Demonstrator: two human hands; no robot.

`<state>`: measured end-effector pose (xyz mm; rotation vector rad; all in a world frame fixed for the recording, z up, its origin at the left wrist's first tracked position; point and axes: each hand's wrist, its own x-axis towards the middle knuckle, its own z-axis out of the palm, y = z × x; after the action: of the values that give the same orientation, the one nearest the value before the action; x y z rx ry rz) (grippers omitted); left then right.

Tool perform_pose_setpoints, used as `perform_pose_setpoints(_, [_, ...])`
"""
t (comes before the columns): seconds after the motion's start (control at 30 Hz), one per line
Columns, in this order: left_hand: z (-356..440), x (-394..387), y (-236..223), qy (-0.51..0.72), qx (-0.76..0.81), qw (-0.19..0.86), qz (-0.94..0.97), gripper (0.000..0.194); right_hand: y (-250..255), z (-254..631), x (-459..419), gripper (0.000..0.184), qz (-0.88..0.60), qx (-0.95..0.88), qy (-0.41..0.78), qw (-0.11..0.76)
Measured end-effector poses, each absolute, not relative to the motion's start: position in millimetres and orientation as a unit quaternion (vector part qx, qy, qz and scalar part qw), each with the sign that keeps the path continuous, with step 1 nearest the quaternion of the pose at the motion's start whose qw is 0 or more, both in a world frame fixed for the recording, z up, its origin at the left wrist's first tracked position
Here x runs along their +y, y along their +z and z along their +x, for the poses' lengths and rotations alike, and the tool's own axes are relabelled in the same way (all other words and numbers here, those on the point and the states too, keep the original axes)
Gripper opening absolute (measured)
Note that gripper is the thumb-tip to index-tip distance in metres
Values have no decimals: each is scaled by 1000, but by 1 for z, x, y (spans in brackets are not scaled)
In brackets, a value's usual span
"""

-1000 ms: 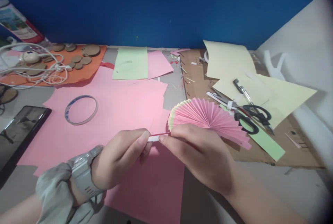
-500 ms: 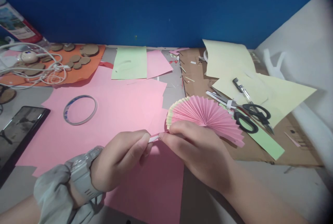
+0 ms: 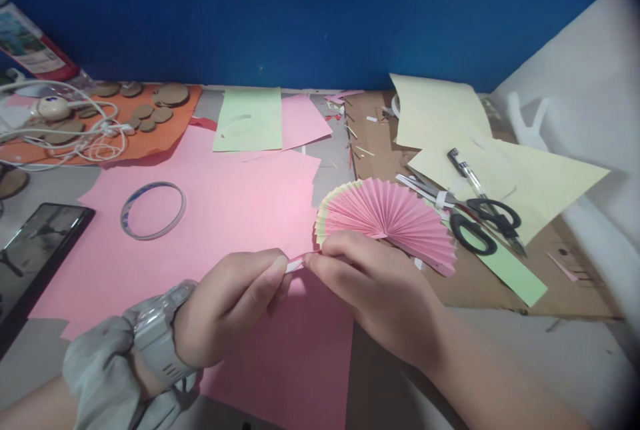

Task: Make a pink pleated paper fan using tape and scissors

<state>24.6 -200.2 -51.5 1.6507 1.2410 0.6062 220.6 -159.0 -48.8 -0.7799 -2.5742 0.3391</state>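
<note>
A narrow pink-and-white strip (image 3: 294, 267) spans the small gap between my fingertips. Its left end is pinched between the thumb and fingers of my left hand (image 3: 230, 303). My right hand (image 3: 373, 283) pinches the other end, right at the lower left edge of a pleated paper fan (image 3: 385, 217). The fan is pink with a pale yellow-green band along its left rim and spreads out beyond my knuckles. My right fingers cover where strip and fan meet, so I cannot tell how they join. Under both hands lies a large pink paper sheet (image 3: 225, 203).
A clear tape ring (image 3: 125, 217) lies on the pink sheet, with a phone (image 3: 40, 257) to its left. Black-handled scissors (image 3: 473, 233), a pen (image 3: 475, 180) and a green strip (image 3: 520, 277) lie on cardboard (image 3: 450, 293) at right. White cables (image 3: 107, 140) tangle at far left.
The fan has shifted left and slightly up, while my right hand has edged left. Less of the white strip shows between my fingertips, and it tilts up more to the right.
</note>
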Motion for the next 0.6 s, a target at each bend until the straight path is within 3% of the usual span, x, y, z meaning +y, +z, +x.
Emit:
perform_pose_setpoints(0.27, [24,-198,-53,230,503,456,697,35,-53,220,-157,19,-275,-927,130,217])
perform_pose_setpoints(0.47, [25,-197,-54,214,512,348,755,26,-53,220,-157,10,-305,-920,164,184])
perform_pose_setpoints(0.6, [25,-197,-54,225,497,264,796,20,-54,221,-158,14,-281,-923,128,228])
